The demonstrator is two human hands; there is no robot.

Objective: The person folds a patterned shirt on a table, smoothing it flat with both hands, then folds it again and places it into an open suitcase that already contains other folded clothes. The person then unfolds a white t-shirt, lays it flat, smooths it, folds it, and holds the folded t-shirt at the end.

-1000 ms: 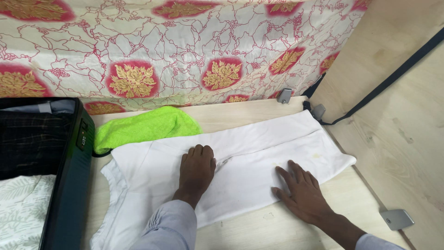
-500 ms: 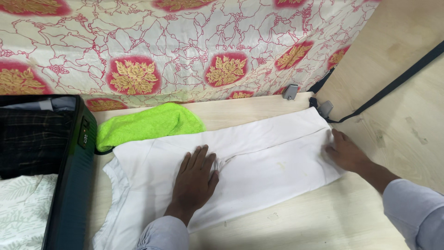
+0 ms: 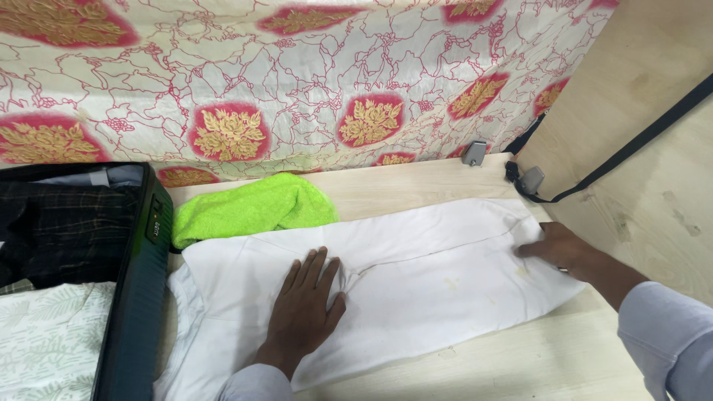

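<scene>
Little has shifted — two hands, left (image 3: 304,312) and right (image 3: 553,245), lie open on one white garment (image 3: 416,282).

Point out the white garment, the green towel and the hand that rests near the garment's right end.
white garment (image 3: 438,297), head view, on the flat cloth between the two hands.
green towel (image 3: 252,212), head view, on the middle of its top surface.
right hand (image 3: 553,245), head view, on the back of the hand.

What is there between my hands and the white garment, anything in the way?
Nothing visible. The left hand lies flat on the white garment near its middle, and the right hand touches its right end. The green towel sits beyond it, clear of both hands.
</scene>
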